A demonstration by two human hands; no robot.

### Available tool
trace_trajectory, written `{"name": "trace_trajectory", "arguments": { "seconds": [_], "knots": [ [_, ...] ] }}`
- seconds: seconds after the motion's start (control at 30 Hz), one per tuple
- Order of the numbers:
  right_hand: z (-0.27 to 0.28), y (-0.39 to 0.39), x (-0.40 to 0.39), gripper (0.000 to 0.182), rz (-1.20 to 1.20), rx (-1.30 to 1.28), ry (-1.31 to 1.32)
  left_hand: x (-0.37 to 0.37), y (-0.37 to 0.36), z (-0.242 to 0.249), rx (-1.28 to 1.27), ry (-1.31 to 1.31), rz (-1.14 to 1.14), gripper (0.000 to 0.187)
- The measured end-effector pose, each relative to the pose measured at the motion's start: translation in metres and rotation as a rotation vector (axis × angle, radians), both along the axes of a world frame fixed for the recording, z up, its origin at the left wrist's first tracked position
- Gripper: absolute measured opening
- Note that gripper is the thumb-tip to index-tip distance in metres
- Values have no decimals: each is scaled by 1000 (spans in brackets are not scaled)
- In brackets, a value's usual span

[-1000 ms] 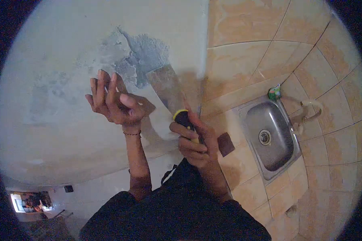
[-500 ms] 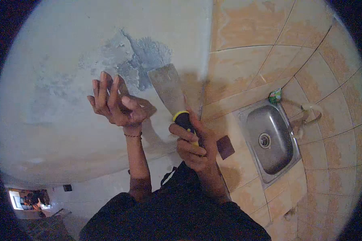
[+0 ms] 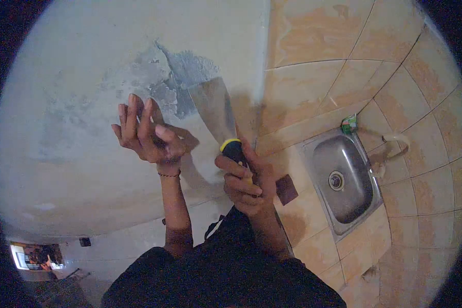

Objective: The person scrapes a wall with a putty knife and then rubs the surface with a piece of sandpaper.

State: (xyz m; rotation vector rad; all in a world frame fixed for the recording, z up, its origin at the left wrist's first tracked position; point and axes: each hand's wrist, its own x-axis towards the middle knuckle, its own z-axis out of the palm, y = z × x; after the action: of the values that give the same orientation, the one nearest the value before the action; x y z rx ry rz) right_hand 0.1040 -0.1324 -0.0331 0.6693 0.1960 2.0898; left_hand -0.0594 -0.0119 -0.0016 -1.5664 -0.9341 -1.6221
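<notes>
My right hand (image 3: 247, 179) is wrapped round the black and yellow handle of a putty knife (image 3: 214, 109). Its broad metal blade points up, the tip at the lower right edge of a grey patch of peeling paint (image 3: 192, 66) on the pale wall (image 3: 87, 31). To the left, my left hand (image 3: 146, 134) is raised with palm up and fingers apart and slightly curled, holding nothing. It overlaps the wall below the peeling patch in this view, and a thin bracelet (image 3: 169, 174) circles its wrist.
A steel sink (image 3: 344, 179) is set in the tiled counter (image 3: 313, 246) at the right, with a pale tap (image 3: 395, 146) beside it. A green packet (image 3: 349, 124) sits at the sink's corner. Nearer my right hand lies a dark reddish square (image 3: 287, 189). Tiles (image 3: 318, 31) cover the adjoining wall.
The putty knife's blade has tipped slightly upward against the peeling patch, with my right hand shifting very little. My left hand stays almost where it was.
</notes>
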Motion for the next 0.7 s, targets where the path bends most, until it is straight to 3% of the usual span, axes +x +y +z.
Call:
{"name": "trace_trajectory", "arguments": {
  "seconds": [0.2,0.37,0.43,0.53,0.7],
  "knots": [
    [2,-7,4,39,-30,-38,5,-1,1,-1,2,7,3,38],
    [-8,-1,7,38,43,149,69,1,-1,-3,-15,8,28,37],
    [-2,1,6,38,55,133,68,1,0,-1,-13,0,28,37],
    [8,-6,8,42,38,-87,21,2,-1,-1,-6,-5,22,38],
    [12,-11,10,40,-13,-129,-37,2,0,-4,-29,-21,30,39]
  ]
}}
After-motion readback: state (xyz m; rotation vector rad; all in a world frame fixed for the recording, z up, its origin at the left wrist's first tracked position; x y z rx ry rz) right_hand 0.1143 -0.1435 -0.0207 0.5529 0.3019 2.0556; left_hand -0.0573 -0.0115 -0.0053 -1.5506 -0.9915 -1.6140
